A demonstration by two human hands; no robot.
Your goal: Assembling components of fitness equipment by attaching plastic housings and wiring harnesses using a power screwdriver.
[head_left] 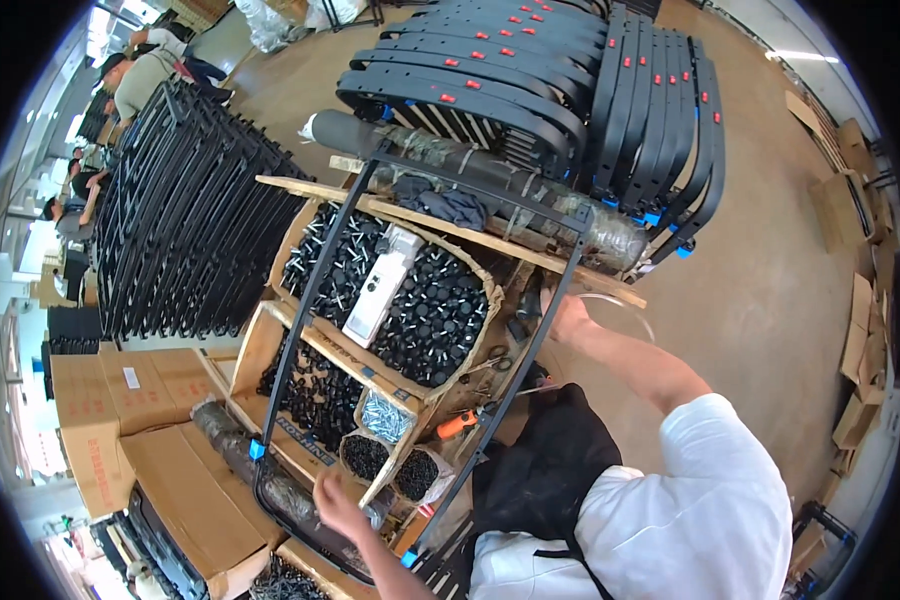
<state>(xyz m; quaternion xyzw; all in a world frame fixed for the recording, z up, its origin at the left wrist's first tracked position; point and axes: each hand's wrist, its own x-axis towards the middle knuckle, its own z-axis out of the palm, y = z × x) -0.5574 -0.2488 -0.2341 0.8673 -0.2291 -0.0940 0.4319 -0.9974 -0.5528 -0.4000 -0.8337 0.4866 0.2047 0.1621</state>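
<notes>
1. Nearest the camera are the person's white sleeve (710,500) and a black apron (550,470), low in the head view.
2. The left hand (338,505) sits at the near, curved end of a black metal frame (315,285), its fingers (322,490) curled over the bottom bar; how tightly they grip cannot be told.
3. The right hand (568,315) is on the frame's right rail, its fingers wrapped around it in what looks like a firm grip.
4. The frame lies tilted across the desk (440,232), which is a rough board top, its far bar near a wrapped dark roll (420,150) and its near end over the cardboard boxes.
5. To handle it well, I judge both hands should keep the long frame level and lift it clear of the open boxes, so that the blue clips (257,449) on its corners catch nothing.
6. Beneath the frame, open boxes hold black round caps (435,310); a white box-shaped device (380,285) lies on top, with smaller tubs of screws (385,415) nearby.
7. An orange-handled tool (457,423) and scissors (497,358) lie near the right rail.
8. Stacks of similar black frames (185,225) stand left and behind, with red tags on those behind.
9. The floor (770,290) is brown; flattened cardboard (855,330) lines the right wall, and other people (135,75) work at far left.
</notes>
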